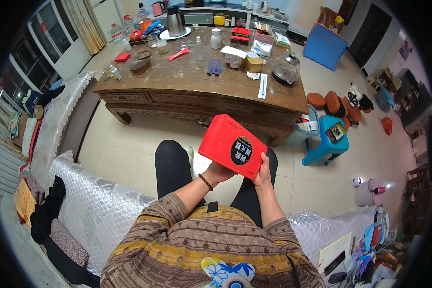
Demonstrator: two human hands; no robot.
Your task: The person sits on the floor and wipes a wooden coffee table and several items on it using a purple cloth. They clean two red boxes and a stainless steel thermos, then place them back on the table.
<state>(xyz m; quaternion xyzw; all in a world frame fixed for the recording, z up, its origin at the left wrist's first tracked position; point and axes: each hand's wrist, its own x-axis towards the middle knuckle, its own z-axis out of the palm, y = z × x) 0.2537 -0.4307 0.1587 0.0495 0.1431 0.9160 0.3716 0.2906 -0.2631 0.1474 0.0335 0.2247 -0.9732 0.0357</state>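
Observation:
A red box with a dark oval label bearing writing is held above my lap, tilted, its broad face turned up towards me. My right hand grips its near right corner, the thumb along the edge. Under the near side lies my left hand, its fingers hidden beneath the box; a dark bead bracelet circles that wrist. Beyond my knees stands a carved wooden table, apart from the box.
On the table are a steel thermos jug, a glass teapot, a white bottle, a gold box and another red box. A blue plastic stool and a waste bin stand to the right. Quilted silver covering drapes the seat.

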